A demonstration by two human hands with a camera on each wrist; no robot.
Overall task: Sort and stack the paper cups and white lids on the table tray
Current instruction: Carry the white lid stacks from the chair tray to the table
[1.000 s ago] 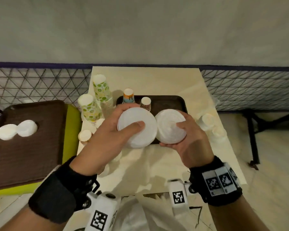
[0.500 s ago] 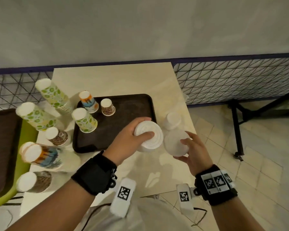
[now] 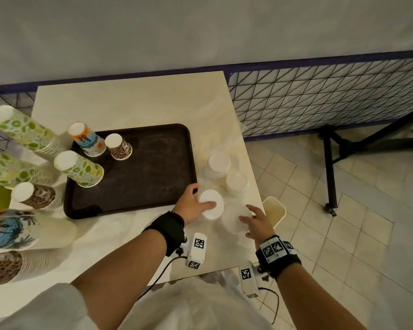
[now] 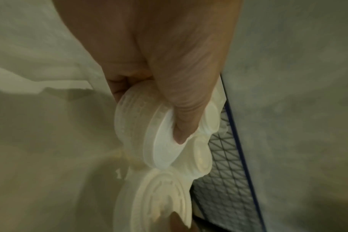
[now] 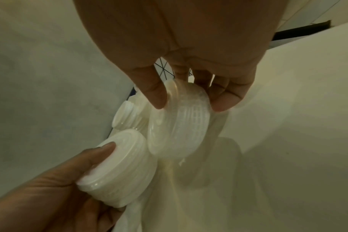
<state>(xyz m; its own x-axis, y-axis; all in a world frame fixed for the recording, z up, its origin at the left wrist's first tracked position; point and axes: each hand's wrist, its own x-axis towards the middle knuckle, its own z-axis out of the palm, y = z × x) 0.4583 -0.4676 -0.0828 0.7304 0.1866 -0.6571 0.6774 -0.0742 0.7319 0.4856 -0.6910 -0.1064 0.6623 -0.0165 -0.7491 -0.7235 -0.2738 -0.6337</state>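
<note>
My left hand (image 3: pixel 202 198) grips a short stack of white lids (image 3: pixel 211 206) just off the right edge of the dark brown tray (image 3: pixel 153 182). My right hand (image 3: pixel 246 214) pinches a second stack of white lids (image 3: pixel 233 219) right beside it, low over the table's front right corner. The right wrist view shows thumb and fingers round that stack (image 5: pixel 181 122), with the left-hand stack (image 5: pixel 119 169) next to it. The left wrist view shows my thumb across the left-hand stack (image 4: pixel 149 133). An orange-and-blue cup (image 3: pixel 87 139), a leopard cup (image 3: pixel 118 146) and a green-leaf cup (image 3: pixel 79 167) stand upside down on the tray.
Two more lid stacks (image 3: pixel 218 164) (image 3: pixel 236 182) stand on the table right of the tray. Tall stacks of patterned cups (image 3: pixel 22 132) crowd the table's left side. A pale stool (image 3: pixel 274 210) sits just past the table's right edge, and a black metal frame (image 3: pixel 330 175) stands on the tiled floor.
Both hands have moved down and to the right, from above the tray to the table's front right corner. Each still holds its lid stack. The head view has swung right.
</note>
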